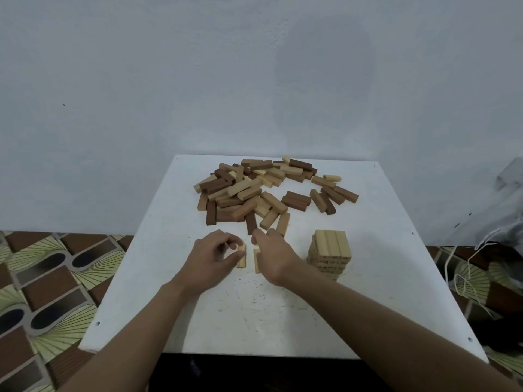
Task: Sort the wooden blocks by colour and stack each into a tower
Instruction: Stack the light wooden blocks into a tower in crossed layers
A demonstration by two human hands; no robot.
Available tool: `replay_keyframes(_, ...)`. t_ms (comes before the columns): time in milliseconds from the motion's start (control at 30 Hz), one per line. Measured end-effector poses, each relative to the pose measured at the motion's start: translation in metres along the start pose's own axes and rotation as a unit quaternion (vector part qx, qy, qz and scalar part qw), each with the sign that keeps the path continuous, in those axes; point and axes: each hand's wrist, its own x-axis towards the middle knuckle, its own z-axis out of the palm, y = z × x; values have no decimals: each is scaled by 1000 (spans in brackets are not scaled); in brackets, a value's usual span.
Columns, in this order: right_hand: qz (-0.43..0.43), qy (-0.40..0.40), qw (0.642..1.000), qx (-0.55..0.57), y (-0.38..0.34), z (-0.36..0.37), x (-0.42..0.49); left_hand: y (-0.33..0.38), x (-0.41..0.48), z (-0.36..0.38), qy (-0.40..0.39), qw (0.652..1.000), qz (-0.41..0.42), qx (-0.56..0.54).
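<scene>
The left hand (pixel 215 254) was curled, its fingertips pinching the far end of the left pale block (pixel 241 258), which lay flat on the white bench (pixel 283 315) with its long side running toward the person. Just beside it, with a narrow gap between, lay the right pale block (pixel 257 261), parallel to the first. The right hand (pixel 274 257) covered its right side, thumb and forefinger reaching forward. It seemed to touch the block, but I could not tell whether it gripped it. Near the right hand stood the pale tower (pixel 329 254), upright, three blocks across its top. Further back, the heap of blocks (pixel 254 193) lay unsorted, with pale, mid-brown and dark pieces mixed together.
</scene>
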Motion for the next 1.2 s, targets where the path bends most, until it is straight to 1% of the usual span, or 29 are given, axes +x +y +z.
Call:
replay_keyframes(100,-14,24,999,29,-2,-13,2,0,6,-6,17,1000,-2,-1)
replay_keyframes(167,-15,39,999,28,-4,-21,8,-5,14,-12,63,998,-11,7)
replay_keyframes(267,-18,77,996,38,-7,-34,24,-23,32,-20,123,991,-15,53)
replay_keyframes(333,-35,106,994,12,-7,-42,37,-37,43,-26,147,987,-25,63)
replay_keyframes(400,-36,97,994,-37,-7,-56,49,-46,53,-30,160,984,-33,70)
replay_keyframes(500,-34,77,995,-61,-3,-79,69,-54,67,-33,159,983,-38,79)
replay_keyframes(633,-40,30,994,-100,13,-99,99,-60,75,-28,153,980,-33,121)
replay_keyframes(700,-19,31,991,-125,26,-105,117,-61,76,-27,152,980,-34,124)
replay_keyframes(800,-5,31,991,-132,43,-107,142,-63,77,-28,147,981,-37,121)
replay_keyframes(967,17,10,988,-155,58,-95,170,-66,78,-27,136,980,-13,143)
replay_keyframes(1067,10,15,983,-183,60,-86,182,-62,79,-28,138,981,-14,135)
replay_keyframes(1200,-9,68,972,-223,61,-77,191,-63,79,-28,130,981,-12,142)
